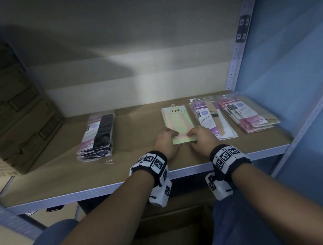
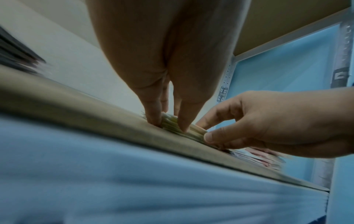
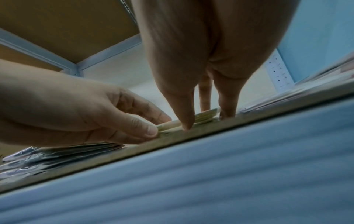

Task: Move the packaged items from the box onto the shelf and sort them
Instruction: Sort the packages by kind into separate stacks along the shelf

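Hands on green pack, apparently stacked

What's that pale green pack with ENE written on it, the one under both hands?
The green ENE pack is a small stack of flat, pale green and pink packets, with a round white ENE label at the far end. It lies flat on the brown shelf board, between other piles. The left hand and right hand pinch its near corners, thumbs against the near edge.
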Available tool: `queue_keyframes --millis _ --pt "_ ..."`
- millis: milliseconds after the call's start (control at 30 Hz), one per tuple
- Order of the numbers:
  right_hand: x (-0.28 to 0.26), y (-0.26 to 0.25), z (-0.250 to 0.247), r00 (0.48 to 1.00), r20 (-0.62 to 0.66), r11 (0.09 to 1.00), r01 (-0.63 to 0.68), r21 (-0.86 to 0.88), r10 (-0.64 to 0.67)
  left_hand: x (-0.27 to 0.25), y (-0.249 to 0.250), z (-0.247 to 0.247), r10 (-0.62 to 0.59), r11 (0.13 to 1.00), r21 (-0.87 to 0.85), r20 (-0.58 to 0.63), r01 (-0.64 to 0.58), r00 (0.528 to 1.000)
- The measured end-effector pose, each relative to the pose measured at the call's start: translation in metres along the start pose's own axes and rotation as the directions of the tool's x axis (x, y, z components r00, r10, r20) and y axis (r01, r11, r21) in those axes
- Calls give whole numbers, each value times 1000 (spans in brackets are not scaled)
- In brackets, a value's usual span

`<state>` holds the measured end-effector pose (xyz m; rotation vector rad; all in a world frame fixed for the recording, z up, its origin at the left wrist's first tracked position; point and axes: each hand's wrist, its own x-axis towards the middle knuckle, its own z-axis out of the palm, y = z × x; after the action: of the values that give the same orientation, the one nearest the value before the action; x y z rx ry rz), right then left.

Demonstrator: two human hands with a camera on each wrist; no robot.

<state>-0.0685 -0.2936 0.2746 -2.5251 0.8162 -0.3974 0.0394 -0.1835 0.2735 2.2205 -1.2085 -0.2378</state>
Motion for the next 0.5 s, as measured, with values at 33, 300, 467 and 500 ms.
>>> queue_keyframes --millis 33,300,467,500 --pt "0 0 1 1000 -8 1000 -1 8 1 0 0 0 -2 1000 -1 -3 2 1000" --pt "1 0 6 998 -58 998 -20 53 23 -1 -1 -1 -14 999 -33 -24 13 1000" --pt "3 -6 10 998 -57 1000 1 29 1 -2 -8 -4 -38 998 -47 -30 37 999" --pt "4 -8 12 998 -56 1000 6 31 -4 -3 -10 -6 -43 998 -47 -34 41 999"
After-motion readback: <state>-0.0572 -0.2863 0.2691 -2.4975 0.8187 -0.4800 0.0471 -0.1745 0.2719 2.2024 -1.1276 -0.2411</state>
